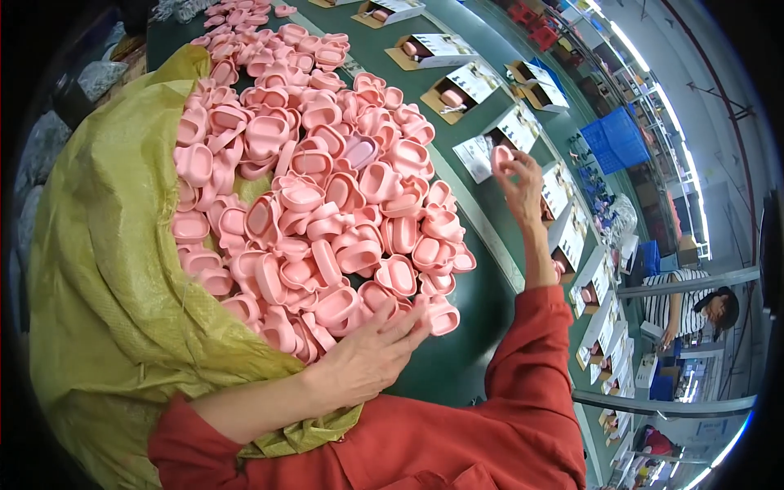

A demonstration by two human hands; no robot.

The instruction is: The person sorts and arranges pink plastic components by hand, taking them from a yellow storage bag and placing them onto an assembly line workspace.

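I log: right hand, pinching dish, long axis near-far, at box's near side; left hand by pile, fingers part-curled, hold unclear.

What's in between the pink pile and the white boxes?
In the head view, a grey metal strip with green surface on both sides separates the pink pile and white boxes; lower down, the right arm reaches across.

sack left | dishes heaped centre (against it) | boxes right
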